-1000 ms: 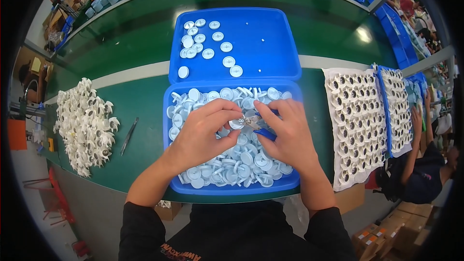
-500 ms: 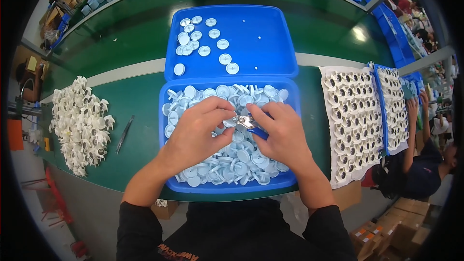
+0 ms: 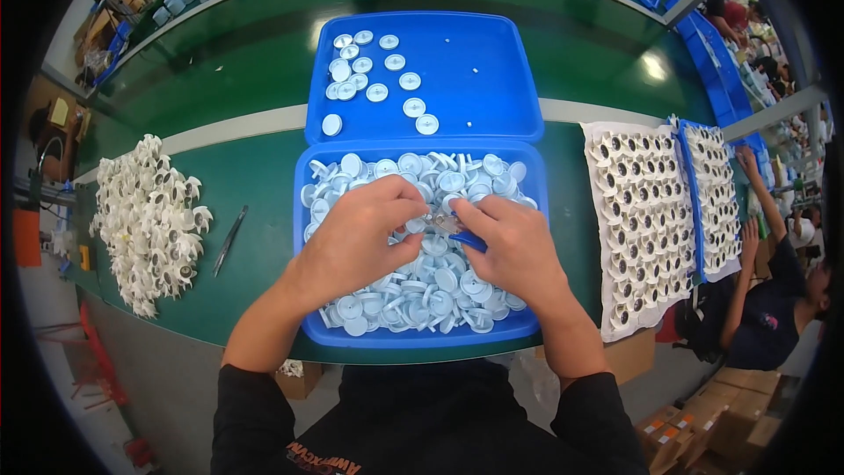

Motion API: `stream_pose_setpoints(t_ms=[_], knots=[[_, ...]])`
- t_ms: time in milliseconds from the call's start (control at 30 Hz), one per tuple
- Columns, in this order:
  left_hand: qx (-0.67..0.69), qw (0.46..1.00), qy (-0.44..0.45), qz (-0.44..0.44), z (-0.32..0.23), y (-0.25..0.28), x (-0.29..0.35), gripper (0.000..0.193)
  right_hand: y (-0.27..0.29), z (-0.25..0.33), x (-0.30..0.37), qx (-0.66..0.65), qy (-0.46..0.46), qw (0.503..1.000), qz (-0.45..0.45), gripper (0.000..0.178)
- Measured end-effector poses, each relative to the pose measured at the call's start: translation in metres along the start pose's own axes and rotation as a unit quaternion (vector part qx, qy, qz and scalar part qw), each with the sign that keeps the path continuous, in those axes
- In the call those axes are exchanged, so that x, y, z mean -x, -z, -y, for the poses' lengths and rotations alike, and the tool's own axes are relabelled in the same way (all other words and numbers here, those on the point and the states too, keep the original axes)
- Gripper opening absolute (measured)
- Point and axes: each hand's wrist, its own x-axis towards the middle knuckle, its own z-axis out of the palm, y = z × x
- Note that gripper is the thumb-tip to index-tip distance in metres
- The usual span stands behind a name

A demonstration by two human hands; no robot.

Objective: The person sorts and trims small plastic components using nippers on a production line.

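Observation:
My left hand (image 3: 360, 242) and my right hand (image 3: 514, 246) meet over the near blue tray (image 3: 413, 339), which is heaped with small white round caps (image 3: 413, 286). The left fingertips pinch one small white cap at the centre. My right hand grips a small tool (image 3: 459, 233) with a blue handle and a metal tip; the tip touches the pinched cap. Beyond lies a second blue tray (image 3: 479, 62) with several white caps (image 3: 369, 79) laid flat in its left part.
On the green table (image 3: 246, 62), a heap of white plastic parts (image 3: 145, 220) lies at the left, with metal tweezers (image 3: 230, 240) beside it. White racks of round parts (image 3: 646, 220) sit at the right. Another person (image 3: 774, 299) works at the far right.
Both hands stay together over the near tray; the fingers have shifted slightly around the pinched cap and tool. Nothing else has moved.

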Motion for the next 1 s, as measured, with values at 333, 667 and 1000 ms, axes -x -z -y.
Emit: stream_pose_setpoints(t_ms=[333, 667, 1000], knots=[[-0.137, 0.989, -0.038, 0.052, -0.011, 0.005, 0.008, 0.029, 0.002, 0.002, 0.001, 0.018, 0.021, 0.999, 0.033, 0.054], [-0.051, 0.998, -0.049, 0.001, -0.004, 0.001, 0.000, 0.036, 0.003, -0.009, -0.002, -0.055, 0.015, 0.998, -0.008, 0.060], [-0.051, 0.997, -0.055, -0.001, -0.002, -0.001, -0.002, 0.039, 0.001, -0.011, -0.003, -0.102, 0.014, 0.994, -0.021, 0.056]])
